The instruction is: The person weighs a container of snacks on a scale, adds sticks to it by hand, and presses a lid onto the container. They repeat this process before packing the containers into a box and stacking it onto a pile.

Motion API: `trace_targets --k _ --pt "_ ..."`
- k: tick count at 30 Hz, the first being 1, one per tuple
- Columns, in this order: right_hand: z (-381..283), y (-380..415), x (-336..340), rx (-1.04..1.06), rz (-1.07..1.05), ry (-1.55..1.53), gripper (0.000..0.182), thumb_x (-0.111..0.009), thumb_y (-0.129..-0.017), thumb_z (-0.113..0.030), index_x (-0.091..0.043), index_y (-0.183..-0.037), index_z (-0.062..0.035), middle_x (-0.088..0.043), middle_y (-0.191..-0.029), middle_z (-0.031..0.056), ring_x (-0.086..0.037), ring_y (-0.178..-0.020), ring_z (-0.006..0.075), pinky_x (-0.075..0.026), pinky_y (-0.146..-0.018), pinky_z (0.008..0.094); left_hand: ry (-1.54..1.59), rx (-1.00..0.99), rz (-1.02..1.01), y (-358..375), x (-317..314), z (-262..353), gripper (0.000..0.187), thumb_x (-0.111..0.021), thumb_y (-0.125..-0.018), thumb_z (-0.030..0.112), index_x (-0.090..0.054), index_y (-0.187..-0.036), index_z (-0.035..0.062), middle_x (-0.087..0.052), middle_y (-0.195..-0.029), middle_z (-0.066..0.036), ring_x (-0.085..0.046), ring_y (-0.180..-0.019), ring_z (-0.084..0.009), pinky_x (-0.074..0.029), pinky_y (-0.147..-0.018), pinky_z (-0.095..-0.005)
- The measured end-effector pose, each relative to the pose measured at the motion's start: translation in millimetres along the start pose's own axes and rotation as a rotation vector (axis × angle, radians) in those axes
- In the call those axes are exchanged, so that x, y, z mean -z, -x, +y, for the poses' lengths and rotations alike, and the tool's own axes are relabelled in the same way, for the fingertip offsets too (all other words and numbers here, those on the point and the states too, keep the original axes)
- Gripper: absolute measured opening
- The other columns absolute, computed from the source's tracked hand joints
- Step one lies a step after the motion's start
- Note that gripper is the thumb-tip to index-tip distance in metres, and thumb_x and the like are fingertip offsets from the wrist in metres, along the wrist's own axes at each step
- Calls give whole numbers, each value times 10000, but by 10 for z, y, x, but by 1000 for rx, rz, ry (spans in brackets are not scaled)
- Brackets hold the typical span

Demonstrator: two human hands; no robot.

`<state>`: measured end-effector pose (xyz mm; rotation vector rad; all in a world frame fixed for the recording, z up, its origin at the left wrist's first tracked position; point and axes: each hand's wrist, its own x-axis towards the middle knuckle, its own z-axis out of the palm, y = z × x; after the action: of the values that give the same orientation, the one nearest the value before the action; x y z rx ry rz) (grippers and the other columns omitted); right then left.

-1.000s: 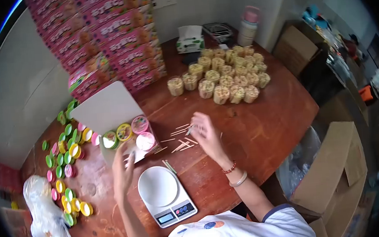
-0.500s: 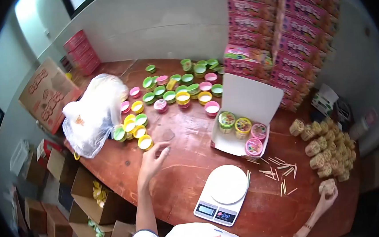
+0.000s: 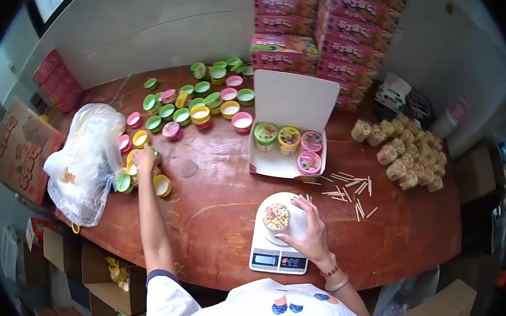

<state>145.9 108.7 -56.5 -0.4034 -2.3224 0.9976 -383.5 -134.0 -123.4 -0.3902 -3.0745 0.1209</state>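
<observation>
On the white kitchen scale (image 3: 272, 247) stands a small clear cup (image 3: 276, 217) filled with multicoloured bits. My right hand (image 3: 308, 234) is beside this cup, thumb and fingers spread apart around its right side. Farther left, my left hand (image 3: 145, 160) reaches into the yellow and green lids, its fingers bent down over them; what its fingertips hold, if anything, is hidden. A yellow lid (image 3: 162, 185) lies just below that hand, and a green lid (image 3: 123, 182) is to its left.
An open white box (image 3: 289, 162) holds several lidded cups. Thin wooden sticks (image 3: 357, 186) lie scattered near filled cups (image 3: 410, 157) at the right. A plastic bag (image 3: 81, 165) sits at the left. Pink boxes (image 3: 351, 49) are stacked at the back.
My right hand has come from the far right to the scale, where a filled cup now stands. My left hand has moved up and left to the lids. The view has shifted right.
</observation>
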Motion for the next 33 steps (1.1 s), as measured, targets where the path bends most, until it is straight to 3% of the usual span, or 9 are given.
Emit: trace_targets --k 4,6,8,13,15,18,28,32,33 --pt "371 219 490 -161 229 74 641 -890 -752 -147 -584 -1298 -13 -642 -1291 154 -585 -1259 326 -482 -1065 445 -55 -145 209 101 -39 68 397 -591 -910 319 -639 -1264 146 -727 -947 -213 -712 -936 -402 -531 -839 -523" --pt "776 360 697 -320 390 27 572 -844 -801 -109 -582 -1298 -4 -645 -1267 171 -597 -1217 318 -475 -1045 435 7 -261 313 289 93 94 530 -793 -757 291 -637 -1239 138 -716 -840 -161 -714 -824 -373 -547 -746 -502" --pt "965 391 972 -380 313 419 697 -842 -818 -141 -500 -1413 -21 -568 -1380 198 -513 -1296 363 -412 -1103 469 18 -310 314 471 342 238 662 -891 -653 265 -629 -1245 124 -718 -882 -155 -705 -858 -356 -544 -784 -484" --pt "1357 517 1120 -373 143 608 547 -767 -898 -167 -554 -1382 -30 -559 -1349 192 -507 -1256 372 -448 -1040 455 456 -507 328 1384 712 718 622 -842 -805 313 -559 -1297 60 -646 -1230 -205 -612 -1115 -407 -496 -958 -494" --pt "1327 457 1117 -306 145 579 258 -702 -936 -91 -663 -1176 -6 -621 -1168 164 -585 -1080 346 -497 -917 426 492 -525 149 1811 715 848 605 -837 -811 308 -560 -1297 76 -639 -1222 -207 -613 -1108 -415 -496 -960 -495" --pt "1282 428 1053 -480 115 529 164 -690 -931 -65 -645 -1063 20 -643 -1070 168 -623 -993 333 -522 -849 426 470 -583 -21 2395 736 953 597 -843 -800 309 -575 -1290 98 -617 -1163 -194 -607 -1113 -395 -499 -962 -481" --pt "1293 244 1224 -710 -73 367 183 -725 -899 -76 -622 -1022 11 -650 -1034 175 -633 -979 309 -520 -829 409 385 -610 -105 2677 880 967 663 -873 -751 190 -550 -1315 62 -608 -1205 -171 -580 -1145 -385 -487 -988 -479" --pt "708 148 990 -387 156 480 290 -783 -865 -118 -623 -1081 -10 -660 -1074 152 -616 -1049 309 -495 -913 428 250 -671 81 2690 992 991 696 -895 -732 164 -512 -1293 13 -617 -1207 -173 -615 -1152 -354 -516 -981 -445" --pt "509 96 890 -326 169 399 331 -807 -847 -134 -625 -1096 -15 -662 -1084 142 -610 -1062 309 -490 -927 435 624 -612 -15 2753 1100 1073 703 -899 -727 152 -493 -1284 13 -609 -1177 -160 -610 -1154 -307 -511 -995 -416"
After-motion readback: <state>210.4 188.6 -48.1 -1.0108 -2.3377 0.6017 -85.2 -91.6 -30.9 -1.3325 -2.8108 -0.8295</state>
